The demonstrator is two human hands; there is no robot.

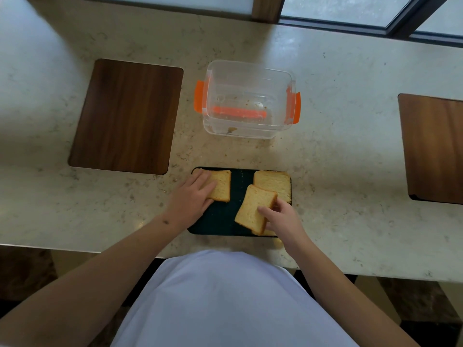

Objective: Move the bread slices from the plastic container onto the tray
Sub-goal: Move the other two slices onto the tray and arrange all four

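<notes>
A dark tray [225,216] lies on the counter near its front edge. One bread slice [221,185] lies flat at the tray's left end, and my left hand [191,197] rests on it with fingers curled over its near edge. A second slice [274,185] lies flat at the tray's far right. My right hand [280,217] grips a third slice [253,209], tilted up off the tray, with another slice partly hidden beneath it. The clear plastic container [248,98] with orange clips stands behind the tray and holds only crumbs.
A dark wooden board [127,116] lies on the counter at the left, another wooden board [433,149] at the right edge. A window frame [350,23] runs along the back. My white shirt fills the bottom of the view.
</notes>
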